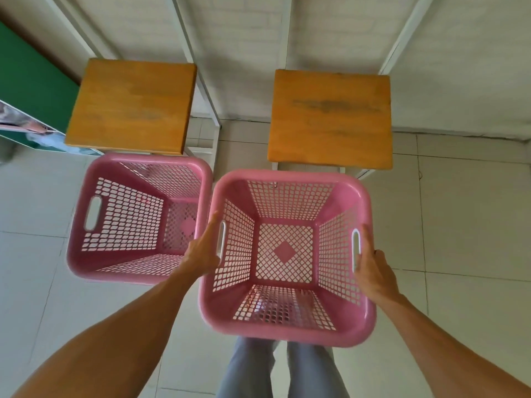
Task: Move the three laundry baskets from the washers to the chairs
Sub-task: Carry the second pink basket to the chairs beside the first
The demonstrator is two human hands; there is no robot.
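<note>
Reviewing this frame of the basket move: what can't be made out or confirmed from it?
- Third basket and the washers: outside the head view.
- Finger grip: the left hand and right hand press the held basket from outside; its walls hide any curled fingers.
- What the left basket rests on: hidden beneath it.
- Legs of the two chairs: mostly covered by the seats.
- Left-edge items beside the green panel: cut off, blurred.
</note>
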